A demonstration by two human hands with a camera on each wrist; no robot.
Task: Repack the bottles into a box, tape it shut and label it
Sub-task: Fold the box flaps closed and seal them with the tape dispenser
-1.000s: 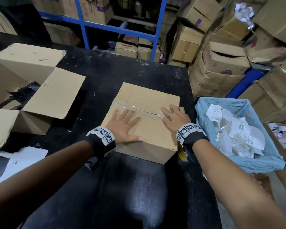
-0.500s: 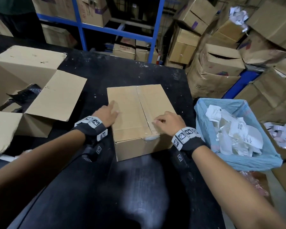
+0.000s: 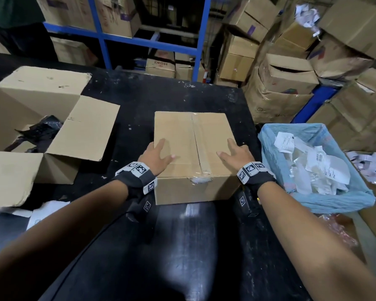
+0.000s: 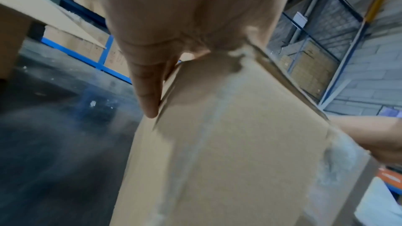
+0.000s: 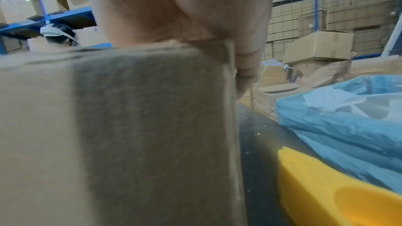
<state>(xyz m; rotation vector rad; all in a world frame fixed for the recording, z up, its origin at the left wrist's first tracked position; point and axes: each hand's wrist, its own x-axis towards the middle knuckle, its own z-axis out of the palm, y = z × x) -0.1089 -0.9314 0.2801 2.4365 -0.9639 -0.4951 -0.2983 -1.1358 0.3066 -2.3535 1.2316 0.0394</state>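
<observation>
We see a closed cardboard box (image 3: 193,153) standing on a black table (image 3: 161,246), clear tape (image 3: 197,148) running along its top seam. Our left hand (image 3: 156,156) and right hand (image 3: 237,154) lie flat on the top near its side edges, fingers straight, gripping nothing. The wrist views are blurred, so any fingers down the sides are unclear. No label shows yet. Pushed unevenly, the box could slide toward the blue-lined bin (image 3: 269,153) beside the table.
</observation>
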